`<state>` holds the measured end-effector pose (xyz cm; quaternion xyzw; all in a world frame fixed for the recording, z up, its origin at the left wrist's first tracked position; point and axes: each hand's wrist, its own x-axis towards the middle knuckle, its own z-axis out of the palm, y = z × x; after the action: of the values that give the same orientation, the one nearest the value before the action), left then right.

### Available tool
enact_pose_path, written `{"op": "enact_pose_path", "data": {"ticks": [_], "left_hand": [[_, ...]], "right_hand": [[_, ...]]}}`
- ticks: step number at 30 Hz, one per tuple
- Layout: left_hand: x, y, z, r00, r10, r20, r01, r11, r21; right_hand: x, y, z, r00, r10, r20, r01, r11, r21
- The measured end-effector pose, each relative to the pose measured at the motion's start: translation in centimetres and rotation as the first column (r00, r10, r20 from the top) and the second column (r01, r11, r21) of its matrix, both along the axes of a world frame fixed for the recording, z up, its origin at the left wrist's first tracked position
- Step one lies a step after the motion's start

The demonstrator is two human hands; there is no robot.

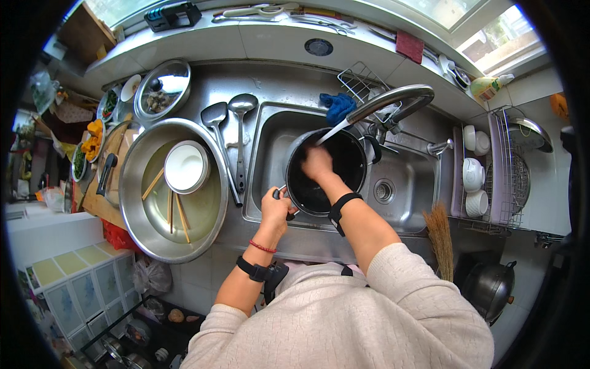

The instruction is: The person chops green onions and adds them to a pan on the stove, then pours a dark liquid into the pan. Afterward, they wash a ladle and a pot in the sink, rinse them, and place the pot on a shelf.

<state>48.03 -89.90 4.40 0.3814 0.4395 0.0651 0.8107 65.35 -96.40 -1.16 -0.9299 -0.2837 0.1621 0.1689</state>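
Note:
A deep dark pot (352, 159) stands over the double sink, and water runs into it from the faucet (392, 99). My left hand (276, 207) is closed around the pot's near-left side handle. My right hand (318, 163) reaches inside the pot, close to the stream; it is blurred, so whether it holds anything cannot be told. Left of the sink, a large steel basin (129, 221) holds cloudy water, white bowls (185, 166) and several wooden chopsticks (177, 212). Between basin and sink lie a metal spatula (215, 115) and a ladle (242, 104).
A blue cloth (340, 107) lies by a wire rack (362, 78) behind the pot. The right basin (410, 184) has a drain. Bowls stand in a dish rack (502, 170) at right, near a straw brush (440, 240). A glass-lidded bowl (163, 90) sits back left.

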Motion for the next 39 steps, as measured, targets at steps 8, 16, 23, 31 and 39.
{"op": "enact_pose_path", "data": {"ticks": [8,16,23,31,39], "left_hand": [[0.1,1.3,-0.2,0.991,0.127,0.032,-0.131,0.954,0.271],[2.1,0.6,-0.7,0.973,0.193,0.131,-0.225,0.924,0.310],[0.7,0.2,-0.8,0.979,0.206,-0.003,-0.206,0.977,0.054],[-1.0,-0.4,0.3,0.973,0.232,-0.013,-0.232,0.972,-0.042],[-0.1,1.4,-1.2,0.979,0.202,-0.034,-0.204,0.948,-0.244]], "right_hand": [[1.5,-1.4,0.1,0.791,0.446,0.418,-0.269,0.868,-0.418],[-3.1,-3.6,5.5,0.931,0.364,0.017,-0.302,0.797,-0.523],[-1.4,2.0,4.9,0.295,0.140,-0.945,0.602,0.741,0.297],[-0.6,-1.5,0.5,0.987,0.148,0.059,-0.133,0.969,-0.206],[-2.7,-3.2,3.1,0.817,0.281,-0.504,-0.294,0.954,0.055]]}}
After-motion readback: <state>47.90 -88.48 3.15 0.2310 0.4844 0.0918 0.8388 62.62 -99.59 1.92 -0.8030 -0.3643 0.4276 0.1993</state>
